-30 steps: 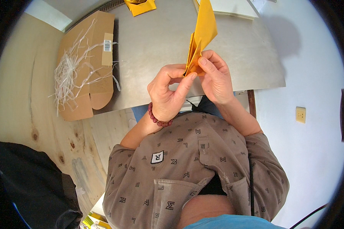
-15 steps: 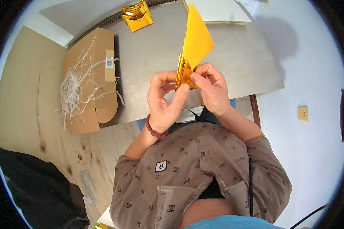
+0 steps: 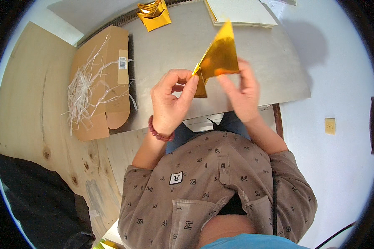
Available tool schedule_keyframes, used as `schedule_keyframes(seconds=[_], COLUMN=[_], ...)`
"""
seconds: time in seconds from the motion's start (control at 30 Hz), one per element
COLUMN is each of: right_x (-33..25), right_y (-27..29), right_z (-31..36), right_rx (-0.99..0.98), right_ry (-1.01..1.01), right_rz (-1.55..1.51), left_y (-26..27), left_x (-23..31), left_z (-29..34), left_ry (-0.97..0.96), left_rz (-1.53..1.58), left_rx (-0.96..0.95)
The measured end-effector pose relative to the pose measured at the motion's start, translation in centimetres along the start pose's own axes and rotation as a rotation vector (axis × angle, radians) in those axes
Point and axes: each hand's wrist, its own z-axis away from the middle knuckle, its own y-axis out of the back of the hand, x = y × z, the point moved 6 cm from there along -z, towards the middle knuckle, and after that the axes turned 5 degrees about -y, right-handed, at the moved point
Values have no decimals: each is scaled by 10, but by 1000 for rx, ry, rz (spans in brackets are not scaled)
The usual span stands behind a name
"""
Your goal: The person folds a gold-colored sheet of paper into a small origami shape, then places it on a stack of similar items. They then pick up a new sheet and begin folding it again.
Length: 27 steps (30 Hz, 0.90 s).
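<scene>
Gold foil sheet, partly folded, held up between left hand and right hand above the bench. Change over the last half second: tall pointed flap swung from matte yellow face to mirror-bright face, and right hand drawn outward, away from its earlier place close beside the left. Fingers of the left hand: closed in a narrow pinch, thumb against forefinger, on the lower left folds, with a short tail of foil hanging just beside the thumb. Fingers of the right hand: closed about the lower right corner, outlines softened by blur; firmness of hold impossible to tell. By judgement, folding still under way, with the left pinch as anchor and the broad flap being turned or spread. Unchanged around the work: folded gold pieces and white paper stack toward the far side; cardboard box with pale strands at left.
</scene>
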Motion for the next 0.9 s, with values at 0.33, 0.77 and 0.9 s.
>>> schedule_keyframes(seconds=[0.33,0.77,0.9], right_x=[-69,-47,-46], right_y=[-10,-12,-12], right_z=[-25,-32,-32], right_rx=[-577,-671,-646], right_ry=[494,166,143], right_rz=[668,350,330], left_y=[6,23,28], left_x=[13,31,27], left_z=[-14,-12,-7], left_ry=[92,-68,-22], left_rz=[-246,-7,15], left_rx=[-530,-286,-221])
